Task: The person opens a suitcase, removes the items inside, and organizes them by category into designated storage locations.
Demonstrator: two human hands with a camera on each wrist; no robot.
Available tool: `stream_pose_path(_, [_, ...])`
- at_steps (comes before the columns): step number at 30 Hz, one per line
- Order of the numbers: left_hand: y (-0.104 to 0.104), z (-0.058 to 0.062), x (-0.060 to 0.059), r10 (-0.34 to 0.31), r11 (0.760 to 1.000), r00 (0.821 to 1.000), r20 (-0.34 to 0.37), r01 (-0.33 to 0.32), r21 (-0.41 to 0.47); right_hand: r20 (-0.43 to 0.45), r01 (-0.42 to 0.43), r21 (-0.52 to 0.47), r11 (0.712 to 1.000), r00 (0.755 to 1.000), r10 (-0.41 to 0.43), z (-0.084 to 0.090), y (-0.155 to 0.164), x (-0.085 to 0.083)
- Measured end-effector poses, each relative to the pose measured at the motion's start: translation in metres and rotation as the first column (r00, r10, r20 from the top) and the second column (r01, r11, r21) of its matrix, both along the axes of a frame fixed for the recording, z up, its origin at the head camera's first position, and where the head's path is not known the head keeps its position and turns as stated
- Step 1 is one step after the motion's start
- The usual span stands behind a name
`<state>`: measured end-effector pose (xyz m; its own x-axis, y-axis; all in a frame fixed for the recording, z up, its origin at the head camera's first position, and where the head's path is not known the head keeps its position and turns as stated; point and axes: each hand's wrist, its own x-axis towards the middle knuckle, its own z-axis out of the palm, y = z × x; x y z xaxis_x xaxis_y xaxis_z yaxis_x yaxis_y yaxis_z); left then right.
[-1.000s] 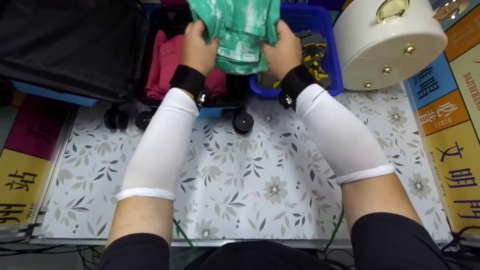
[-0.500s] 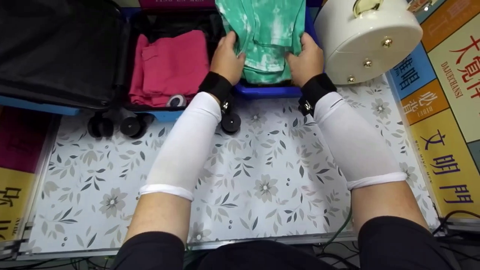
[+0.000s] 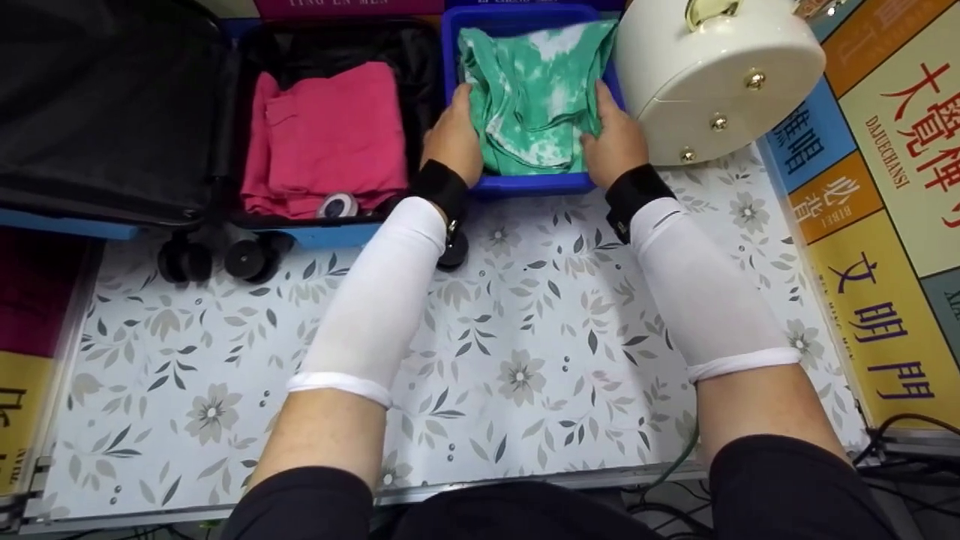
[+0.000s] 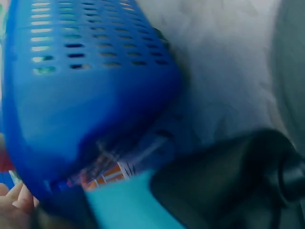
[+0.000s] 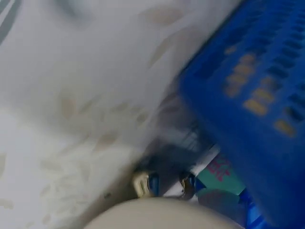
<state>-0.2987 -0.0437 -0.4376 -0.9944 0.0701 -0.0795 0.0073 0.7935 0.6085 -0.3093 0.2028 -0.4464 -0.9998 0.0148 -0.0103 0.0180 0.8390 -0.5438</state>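
Observation:
A folded green-and-white tie-dye garment (image 3: pixel 544 82) lies down in the blue plastic basket (image 3: pixel 536 184), its far corners spread toward the back rim. My left hand (image 3: pixel 456 142) grips its left edge, between the basket and the suitcase. On the other side my right hand (image 3: pixel 619 142) holds the right edge, thumb over the cloth. Both hands are right at the basket's side rims. The left wrist view shows the basket's slotted outer wall (image 4: pixel 95 90), with fingertips (image 4: pixel 21 200) at its rim. No fingers show in the right wrist view, which has the basket wall (image 5: pixel 252 124).
Left of the basket stands an open black-lined suitcase (image 3: pixel 337 37) on wheels, with folded pink clothing (image 3: pixel 330 135) and a small round white-and-grey item (image 3: pixel 337 205) inside. A cream case with gold knobs (image 3: pixel 720 90) stands close on the right. Floral-patterned cloth (image 3: pixel 517 315) covers the table.
My hands have carried the tie-dye garment rightward from over the suitcase and lowered it into the basket. It now covers the dark-and-yellow clothing seen there earlier. The head view has shifted.

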Motion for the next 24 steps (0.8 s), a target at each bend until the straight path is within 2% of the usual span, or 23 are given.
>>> stream_pose_path(3, [0.0,-0.002,0.004,-0.046,0.993,0.999,-0.022,0.043,-0.109,0.056,-0.106,0.085,0.991,0.993,0.101,0.001,0.005,0.001])
stream_pose_path(6, [0.001,-0.005,0.009,-0.104,0.975,0.994,-0.045,0.093,-0.204,0.123,-0.187,0.146,0.971,0.978,0.169,0.002,0.007,0.002])
stream_pose_path(8, [0.002,-0.008,0.013,-0.135,0.954,0.99,-0.039,0.119,-0.276,0.175,-0.223,0.188,0.956,0.966,0.191,0.003,0.006,0.001])
stream_pose_path(12, [0.003,-0.017,0.018,-0.148,0.906,0.989,0.019,0.143,-0.399,0.268,-0.286,0.271,0.919,0.94,0.213,0.005,0.002,-0.002])
stream_pose_path(15, [0.004,-0.022,0.019,-0.138,0.891,0.989,0.053,0.148,-0.429,0.321,-0.318,0.313,0.895,0.922,0.215,0.006,-0.001,-0.002])
stream_pose_path(17, [0.004,-0.024,0.018,-0.137,0.891,0.988,0.071,0.154,-0.426,0.342,-0.327,0.33,0.885,0.916,0.211,0.006,-0.002,-0.003])
stream_pose_path(24, [0.006,-0.025,0.018,-0.128,0.891,0.986,0.105,0.161,-0.425,0.354,-0.327,0.337,0.883,0.913,0.203,0.004,-0.004,-0.003])
